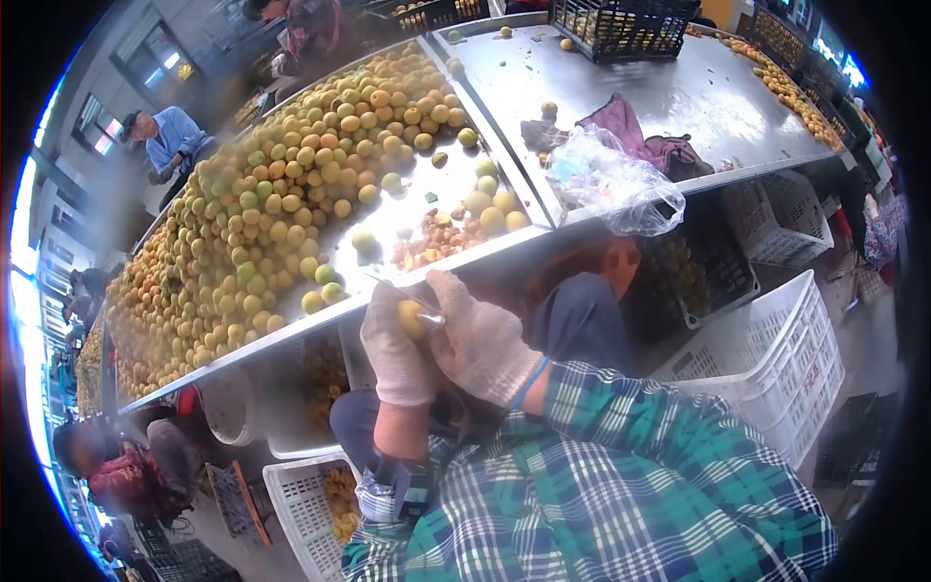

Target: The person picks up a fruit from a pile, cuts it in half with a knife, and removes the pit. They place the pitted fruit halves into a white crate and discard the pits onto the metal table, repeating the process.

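Observation:
My left hand (396, 357), in a white knit glove, is closed around a yellow apricot (411, 318) just off the front edge of the metal table. My right hand (488, 351), gloved the same way, is closed and pressed up against the apricot. A small shiny blade-like piece (431, 318) shows between the right fingers and the fruit; its handle is hidden in the glove. Beyond my hands lies a small heap of brown pits (441, 239). A large pile of yellow and greenish apricots (281, 209) covers the table's left side.
A clear plastic bag (621, 184) and a purple cloth (621, 126) lie on the adjoining metal table (504, 73). A black crate (621, 27) stands farther back. White crates (776, 378) are at my right and lower left. Several people work around, one in a blue shirt (176, 136).

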Tool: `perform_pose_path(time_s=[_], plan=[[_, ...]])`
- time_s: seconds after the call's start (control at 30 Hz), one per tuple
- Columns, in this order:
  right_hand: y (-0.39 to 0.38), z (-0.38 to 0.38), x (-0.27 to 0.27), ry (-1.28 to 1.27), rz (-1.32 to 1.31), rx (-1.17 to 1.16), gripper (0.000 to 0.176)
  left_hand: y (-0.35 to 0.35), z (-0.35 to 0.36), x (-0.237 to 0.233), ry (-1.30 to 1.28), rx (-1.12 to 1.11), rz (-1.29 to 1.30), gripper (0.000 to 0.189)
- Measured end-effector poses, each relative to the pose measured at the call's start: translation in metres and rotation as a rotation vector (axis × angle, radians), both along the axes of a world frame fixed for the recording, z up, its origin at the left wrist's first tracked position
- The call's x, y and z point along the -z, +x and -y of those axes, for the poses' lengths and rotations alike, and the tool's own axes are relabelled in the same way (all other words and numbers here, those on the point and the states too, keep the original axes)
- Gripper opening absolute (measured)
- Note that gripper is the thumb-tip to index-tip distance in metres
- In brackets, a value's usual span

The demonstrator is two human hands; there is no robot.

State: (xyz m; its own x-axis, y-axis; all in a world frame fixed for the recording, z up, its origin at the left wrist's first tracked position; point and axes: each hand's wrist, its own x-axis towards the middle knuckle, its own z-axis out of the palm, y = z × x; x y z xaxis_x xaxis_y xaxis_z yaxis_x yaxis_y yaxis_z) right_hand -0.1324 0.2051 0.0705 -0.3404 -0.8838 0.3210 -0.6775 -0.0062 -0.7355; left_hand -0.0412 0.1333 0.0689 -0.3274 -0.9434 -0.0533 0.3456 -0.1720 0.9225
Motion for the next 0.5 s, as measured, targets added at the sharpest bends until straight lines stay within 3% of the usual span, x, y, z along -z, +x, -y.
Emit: perform_pose_path(time_s=[0.07, 0.23, 0.3, 0.37, 0.4, 0.43, 0.5], plan=[[0.002, 0.0, 0.004, 0.004, 0.008, 0.008, 0.053, 0.002, 0.003, 0.003, -0.176, -0.055, 0.163, 0.032], [0.011, 0.006, 0.008, 0.118, 0.246, 0.029, 0.044, 0.006, 0.011, 0.011, -0.189, 0.016, 0.185, 0.03], [0.008, 0.011, -0.001, 0.018, 0.246, 0.019, 0.04, 0.009, 0.017, 0.007, -0.159, 0.062, 0.208, 0.029], [-0.005, 0.007, -0.023, 0.527, 1.085, -0.203, 0.037, 0.011, 0.018, 0.002, -0.018, 0.161, 0.11, 0.027], [-0.005, 0.005, -0.029, 0.622, 1.309, -0.178, 0.039, 0.012, 0.021, 0.007, -0.005, 0.198, 0.055, 0.027], [-0.007, 0.004, -0.029, 0.625, 1.307, -0.182, 0.039, 0.012, 0.026, 0.016, -0.006, 0.193, 0.054, 0.027], [-0.011, 0.001, -0.028, 0.594, 1.579, -0.314, 0.037, 0.014, 0.037, 0.034, 0.11, 0.057, -0.084, 0.028]])
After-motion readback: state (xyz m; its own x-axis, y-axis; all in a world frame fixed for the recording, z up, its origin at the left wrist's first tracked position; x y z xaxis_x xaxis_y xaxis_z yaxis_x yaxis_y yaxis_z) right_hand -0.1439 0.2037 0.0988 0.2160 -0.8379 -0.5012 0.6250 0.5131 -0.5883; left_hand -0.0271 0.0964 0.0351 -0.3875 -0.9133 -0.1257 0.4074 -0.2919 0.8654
